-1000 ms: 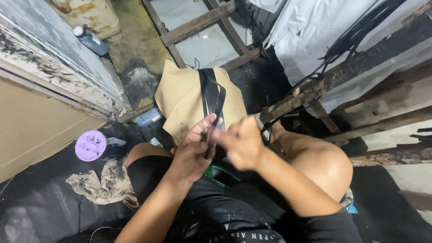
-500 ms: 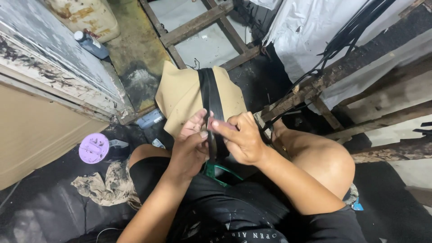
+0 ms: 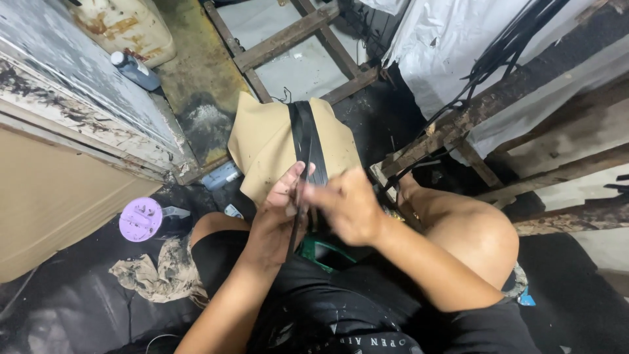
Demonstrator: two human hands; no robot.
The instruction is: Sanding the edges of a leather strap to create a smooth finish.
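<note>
Far left I see a tan board (image 3: 46,196) leaning under a worn white panel (image 3: 85,98). A blue bottle w/ white cap (image 3: 134,69) lies up top, beside a rusty cream container (image 3: 128,23). Lower down on the dark floor: a round purple lid (image 3: 140,219), w/ a dirty crumpled rag (image 3: 154,272) just below it. A small pale-blue item (image 3: 219,175) sits near the panel's bottom corner.

Centre: a tan sheet (image 3: 262,141) lies on the floor ahead of the knees, w/ a black strap (image 3: 306,137) running down over it toward the hands. My left hand (image 3: 278,219) is at the strap's near end; thumb & fingers (image 3: 291,178) pressed onto the strap, pinching it. A length hangs down past the palm. My right hand (image 3: 347,206) is just beside the left, touching or nearly so, at the same strap; it's motion-blurred, so I cannot tell whether its grip is closed on the strap or loose. Something green (image 3: 321,252) shows under the hands, between the legs; cannot id it.

Right: bare knee (image 3: 472,239) raised. Behind it a rough wood frame (image 3: 458,131), dark cords (image 3: 504,52) draped over it, against white plastic sheeting (image 3: 452,39). More wood rails (image 3: 288,39) cross at top centre.
</note>
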